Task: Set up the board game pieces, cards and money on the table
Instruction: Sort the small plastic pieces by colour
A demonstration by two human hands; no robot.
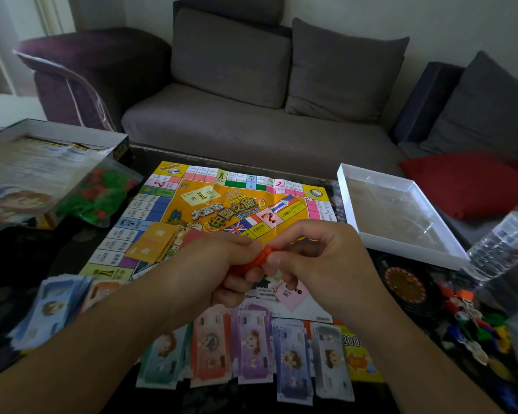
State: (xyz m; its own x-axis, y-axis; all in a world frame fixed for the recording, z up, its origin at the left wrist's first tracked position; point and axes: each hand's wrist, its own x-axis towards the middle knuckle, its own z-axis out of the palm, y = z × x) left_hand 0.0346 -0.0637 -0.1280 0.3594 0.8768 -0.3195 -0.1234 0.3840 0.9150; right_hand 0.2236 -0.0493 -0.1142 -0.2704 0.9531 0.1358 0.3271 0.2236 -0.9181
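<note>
A grey sofa (251,115) with loose cushions is seen across the back of a dim room, and a red cushion (473,186) is laid at its right end. In front of it a dark, glossy table (36,264) is spread with game parts. A paper board (216,210) is laid flat at the centre, with its printed title facing away from the viewer. An open box (72,135) of papers is set at the far left, and a white lid (401,213) is placed at the right of the board. A bag of green and red houses (99,195) is seen leaning by the box. Five stacks of money (251,351) are lined up side by side along the near edge, their long axes pointing away from the viewer; a blue stack (51,309) is fanned at the left. Yellow cards (153,240) are piled on the board's left part. Coloured pawns (473,321) are scattered at the right, near a clear bottle (503,243).

Above the board's near half, a small orange piece (259,258) is held between both hands. It is pinched by the curled fingers of the left hand (219,264) and the right hand (311,258), and its long axis is tilted from lower left to upper right.
</note>
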